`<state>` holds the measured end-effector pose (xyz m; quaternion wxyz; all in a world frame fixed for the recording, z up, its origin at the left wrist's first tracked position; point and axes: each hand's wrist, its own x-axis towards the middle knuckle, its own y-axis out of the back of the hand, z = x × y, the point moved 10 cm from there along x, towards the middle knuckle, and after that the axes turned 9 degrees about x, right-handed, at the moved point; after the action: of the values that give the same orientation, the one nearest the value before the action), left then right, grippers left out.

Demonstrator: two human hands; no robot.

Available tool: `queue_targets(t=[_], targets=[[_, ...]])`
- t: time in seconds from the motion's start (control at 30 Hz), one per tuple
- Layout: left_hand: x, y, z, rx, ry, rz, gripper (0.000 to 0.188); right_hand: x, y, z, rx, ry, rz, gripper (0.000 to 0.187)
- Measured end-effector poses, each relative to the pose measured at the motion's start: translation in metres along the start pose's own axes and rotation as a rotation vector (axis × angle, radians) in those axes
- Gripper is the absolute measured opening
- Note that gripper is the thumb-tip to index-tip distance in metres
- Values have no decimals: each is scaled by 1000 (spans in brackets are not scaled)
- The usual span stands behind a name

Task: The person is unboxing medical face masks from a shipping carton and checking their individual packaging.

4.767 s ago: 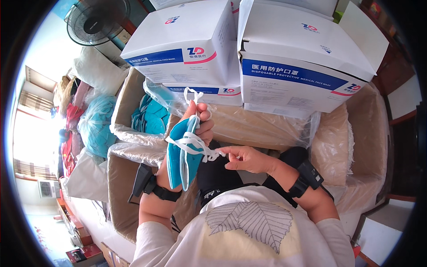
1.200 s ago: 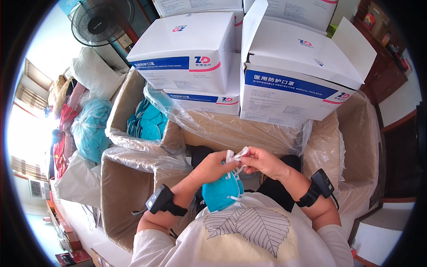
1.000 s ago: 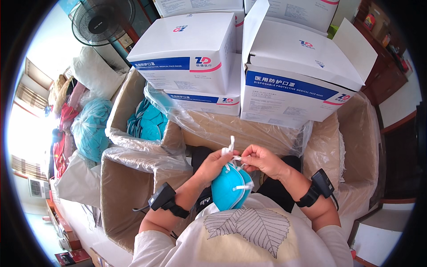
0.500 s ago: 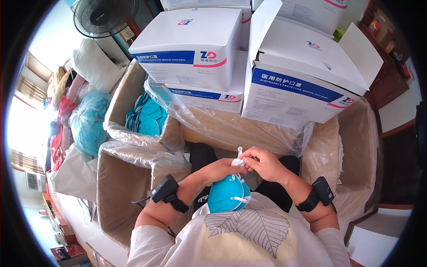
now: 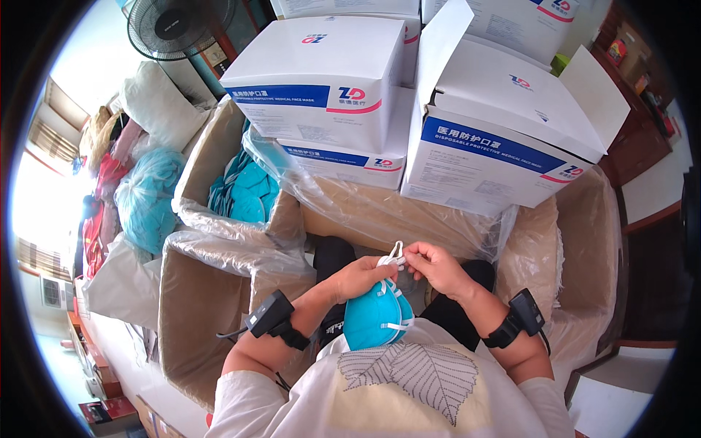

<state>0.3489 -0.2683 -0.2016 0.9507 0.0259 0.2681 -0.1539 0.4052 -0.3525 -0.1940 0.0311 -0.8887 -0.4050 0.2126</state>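
A turquoise cup-shaped face mask [image 5: 372,320] lies against my shirt in my lap, with white straps across it. Just above it, my left hand [image 5: 367,276] is closed round a bunch of white elastic straps [image 5: 396,255]. One loop sticks up out of the bunch. The fingertips of my right hand [image 5: 439,269] are pinched together on the right side of the same straps. Whether the bunched straps all belong to this mask is hidden by my fingers.
Turquoise masks [image 5: 252,191] fill a plastic-lined carton at the far left. A lined open carton [image 5: 204,292] stands nearer on the left, another [image 5: 588,241] on the right. White printed boxes [image 5: 504,153] are stacked ahead, one with raised flaps. A fan [image 5: 171,28] stands far left.
My right hand has shifted slightly right, away from my left fingers. The white strap loop has opened wider and shows more between the hands. The view has moved slightly.
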Motion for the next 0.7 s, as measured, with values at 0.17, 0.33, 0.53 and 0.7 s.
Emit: queue_targets(t=[0.17,0.33,0.53,0.7], targets=[[1,-5,-2,17,-44,-18,32,0,-7,-16,-240,175,17,21],[3,5,-4,169,-127,83,40,-5,-29,-10,-270,18,-103,26],[-2,8,-3,80,-134,58,43,-3,-33,-10,-187,53,-160,25],[-4,0,3,280,-208,10,40,-11,-36,9,-115,-99,-299,24]])
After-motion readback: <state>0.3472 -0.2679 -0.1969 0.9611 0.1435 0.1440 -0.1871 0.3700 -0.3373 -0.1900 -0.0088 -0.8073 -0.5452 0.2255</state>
